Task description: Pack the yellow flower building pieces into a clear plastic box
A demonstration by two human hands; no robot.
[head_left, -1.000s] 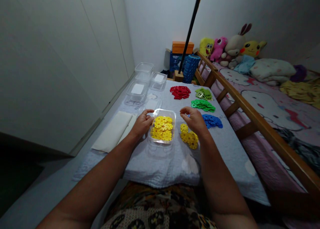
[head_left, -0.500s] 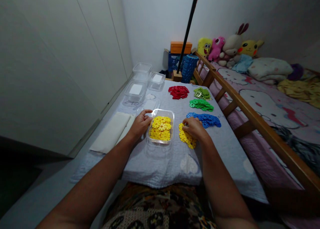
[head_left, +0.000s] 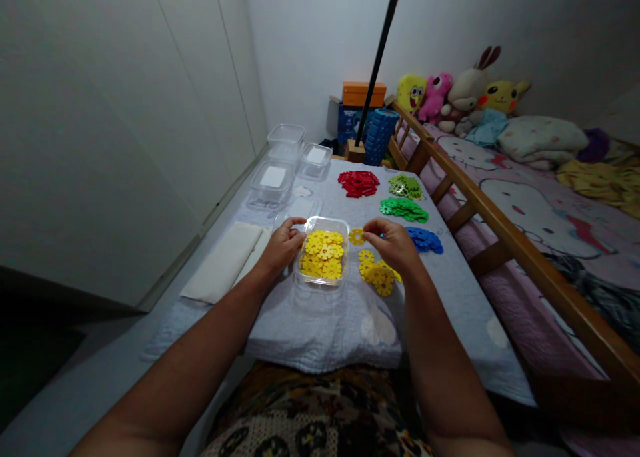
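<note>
A clear plastic box (head_left: 346, 225) with several yellow flower-shaped pieces (head_left: 323, 256) in it stands on the table before me. My left hand (head_left: 285, 247) grips its left side, fingertips at the upper left rim. Just right of the box, my right hand (head_left: 393, 244) pinches a single yellow snowflake piece (head_left: 357, 236) above the cloth. Below that hand lies a small pile of yellow snowflake pieces (head_left: 379, 277), partly covered by the wrist. Blue snowflake pieces (head_left: 425, 240) lie behind the right hand, which hides some of them.
Green (head_left: 404, 209), light green (head_left: 405, 186) and red pieces (head_left: 359, 183) lie in piles farther back. Clear containers (head_left: 271, 179) stand at the back left. A folded pale cloth (head_left: 223, 260) lies left. A wooden bed rail (head_left: 480, 204) runs along the right.
My right hand has lifted one yellow snowflake piece from the pile and moved it up, toward the box. My left hand stays at the box.
</note>
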